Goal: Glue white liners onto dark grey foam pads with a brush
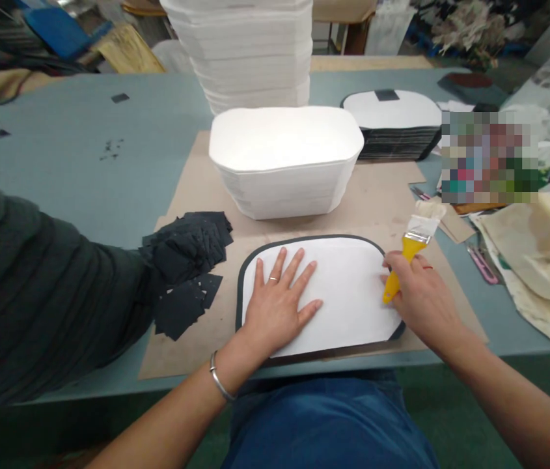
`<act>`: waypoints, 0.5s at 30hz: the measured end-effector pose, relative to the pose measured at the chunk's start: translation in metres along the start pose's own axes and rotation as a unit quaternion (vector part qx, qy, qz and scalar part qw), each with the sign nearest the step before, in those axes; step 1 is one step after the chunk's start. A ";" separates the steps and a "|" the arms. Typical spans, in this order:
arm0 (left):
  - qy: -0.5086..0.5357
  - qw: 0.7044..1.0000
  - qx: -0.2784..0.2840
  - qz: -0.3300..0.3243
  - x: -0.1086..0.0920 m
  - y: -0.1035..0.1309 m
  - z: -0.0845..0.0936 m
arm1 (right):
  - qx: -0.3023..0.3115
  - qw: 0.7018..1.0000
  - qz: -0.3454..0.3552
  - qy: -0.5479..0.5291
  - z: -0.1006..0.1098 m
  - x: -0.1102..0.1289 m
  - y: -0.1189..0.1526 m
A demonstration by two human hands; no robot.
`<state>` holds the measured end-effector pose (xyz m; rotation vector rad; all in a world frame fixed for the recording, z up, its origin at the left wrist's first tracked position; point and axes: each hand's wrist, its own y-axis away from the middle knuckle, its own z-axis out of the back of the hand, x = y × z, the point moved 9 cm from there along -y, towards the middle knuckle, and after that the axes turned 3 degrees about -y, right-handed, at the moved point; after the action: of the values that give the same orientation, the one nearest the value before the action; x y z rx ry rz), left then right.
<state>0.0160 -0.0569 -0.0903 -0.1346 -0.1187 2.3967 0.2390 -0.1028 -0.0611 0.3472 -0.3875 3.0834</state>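
Note:
A white rounded panel (347, 286) with a black piece showing around its edge lies on brown cardboard near the table's front. My left hand (279, 303) rests flat on the panel's left half, fingers spread. At the panel's right edge, my right hand (418, 290) grips a brush (414, 244) by its yellow handle, bristles pointing up and away. The bristles look coated with something whitish. Small black pieces (181, 306) are heaped left of the panel. Behind it stands a stack of white panels (287, 189).
A taller white stack (255, 58) rises at the back. Black-edged panels (396, 140) are stacked back right, a small black piece on top. Pink-handled snips (482, 264) and pale cloth (533, 260) lie right. A dark sleeve (50, 293) reaches in from the left.

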 end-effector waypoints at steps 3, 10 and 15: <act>0.001 1.000 -0.007 0.003 0.002 0.003 0.002 | 0.020 0.994 0.100 -0.048 -0.015 0.038 -0.013; 0.007 1.000 -0.004 0.020 0.002 0.003 0.001 | 0.031 0.976 0.191 -0.101 -0.052 0.066 -0.021; 0.027 0.999 -0.016 0.033 0.001 0.008 0.012 | -0.008 0.968 0.220 -0.117 -0.063 0.047 -0.007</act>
<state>0.0081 -0.0631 -0.0796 -0.2207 -0.1300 2.4554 0.1800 -0.0807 -0.1085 0.7225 -0.5652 3.4733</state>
